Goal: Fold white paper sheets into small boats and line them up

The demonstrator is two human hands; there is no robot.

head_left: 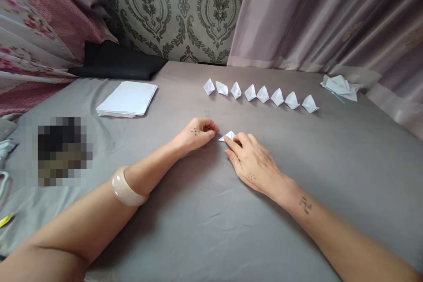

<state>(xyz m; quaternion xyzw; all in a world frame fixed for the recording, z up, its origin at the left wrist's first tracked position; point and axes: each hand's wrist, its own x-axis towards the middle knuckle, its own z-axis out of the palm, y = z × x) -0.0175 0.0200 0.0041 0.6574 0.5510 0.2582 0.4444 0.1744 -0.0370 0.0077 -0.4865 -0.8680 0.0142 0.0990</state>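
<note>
A small piece of white paper [230, 134], folded to a pointed triangle, lies flat on the grey cloth in front of me. My right hand [253, 158] presses on it, its index finger across the lower edge and the other fingers bent over its right side, hiding part of it. Just left of the paper is my left hand [198, 134], with fingers curled and thumb drawn in against them. A small gap parts it from the paper, and nothing shows between its fingers. A pale bangle [124, 189] circles the left forearm.
Several folded white paper shapes [263, 94] stand in a row farther back. A stack of white sheets [128, 98] lies at the left, before a black cloth [119, 61]. Loose crumpled paper [340, 86] sits at the far right by the curtain [284, 22]. A blurred patch covers something left.
</note>
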